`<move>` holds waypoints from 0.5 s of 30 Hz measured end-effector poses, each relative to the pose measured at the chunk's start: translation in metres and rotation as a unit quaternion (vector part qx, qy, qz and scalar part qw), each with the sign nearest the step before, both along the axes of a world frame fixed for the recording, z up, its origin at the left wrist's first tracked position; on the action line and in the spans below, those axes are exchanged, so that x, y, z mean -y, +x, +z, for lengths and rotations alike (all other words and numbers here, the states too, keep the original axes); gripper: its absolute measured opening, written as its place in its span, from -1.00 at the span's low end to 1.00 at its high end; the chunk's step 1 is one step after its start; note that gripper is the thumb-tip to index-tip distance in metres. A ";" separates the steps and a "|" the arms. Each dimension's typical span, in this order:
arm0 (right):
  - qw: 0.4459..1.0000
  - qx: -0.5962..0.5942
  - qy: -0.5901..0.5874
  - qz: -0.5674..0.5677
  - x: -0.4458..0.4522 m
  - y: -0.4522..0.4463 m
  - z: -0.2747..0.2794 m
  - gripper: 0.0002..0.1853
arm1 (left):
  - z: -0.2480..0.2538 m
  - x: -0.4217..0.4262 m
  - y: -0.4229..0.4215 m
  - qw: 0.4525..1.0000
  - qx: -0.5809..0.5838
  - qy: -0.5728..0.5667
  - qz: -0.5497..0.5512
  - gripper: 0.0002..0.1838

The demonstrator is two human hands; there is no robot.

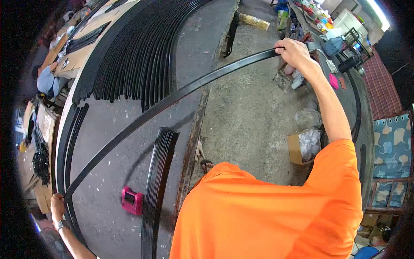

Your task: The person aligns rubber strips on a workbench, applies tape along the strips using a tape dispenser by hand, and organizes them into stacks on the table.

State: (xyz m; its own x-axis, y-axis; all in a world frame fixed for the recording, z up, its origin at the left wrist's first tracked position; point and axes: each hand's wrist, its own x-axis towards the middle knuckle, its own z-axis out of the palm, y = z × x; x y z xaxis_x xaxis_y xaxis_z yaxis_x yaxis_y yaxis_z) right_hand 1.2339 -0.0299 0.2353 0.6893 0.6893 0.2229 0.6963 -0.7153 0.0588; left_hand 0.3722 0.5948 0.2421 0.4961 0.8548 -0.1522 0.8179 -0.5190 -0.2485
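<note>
A long black strap [172, 98] is stretched in a slight arc across the view, over the dark table [110, 151]. My right hand [295, 54] is closed on its far right end, raised above the floor. Its lower left end is gripped by my left hand [57, 207], which has a watch on the wrist, near the table's left edge. Below the strap lies a stack of similar black strips [157, 190], and touching its left side is a pink and black device [132, 201]. Many more black straps [133, 56] lie side by side at the table's far end.
Several dark strips [71, 146] run along the left table edge. Beyond it sits another person in a grey shirt [46, 80]. On the floor to the right stands a cardboard box [295, 148] with clear plastic. A yellowish roll [254, 21] lies farther off, near a cluttered bench.
</note>
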 end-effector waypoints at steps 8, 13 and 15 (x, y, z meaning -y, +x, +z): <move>0.997 -0.008 -0.011 0.075 -0.056 0.000 -0.012 -0.75 | 0.016 0.045 -0.075 0.999 -0.002 0.046 -0.001 -0.89; 0.993 -0.012 -0.022 0.111 -0.092 -0.009 -0.017 -0.74 | 0.027 0.075 -0.103 0.999 -0.012 0.025 0.043 -0.88; 0.991 -0.009 -0.028 0.133 -0.104 -0.016 -0.019 -0.74 | 0.034 0.093 -0.118 0.995 -0.039 0.033 0.087 -0.85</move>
State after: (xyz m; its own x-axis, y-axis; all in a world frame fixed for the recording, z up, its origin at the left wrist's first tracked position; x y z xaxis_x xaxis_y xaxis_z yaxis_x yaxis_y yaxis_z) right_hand 1.2176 0.0740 0.2165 0.4847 0.8583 0.1685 0.8615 -0.5018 0.0780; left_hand 0.2541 0.5017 0.2759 0.3288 0.9361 -0.1249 0.8708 -0.3517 -0.3435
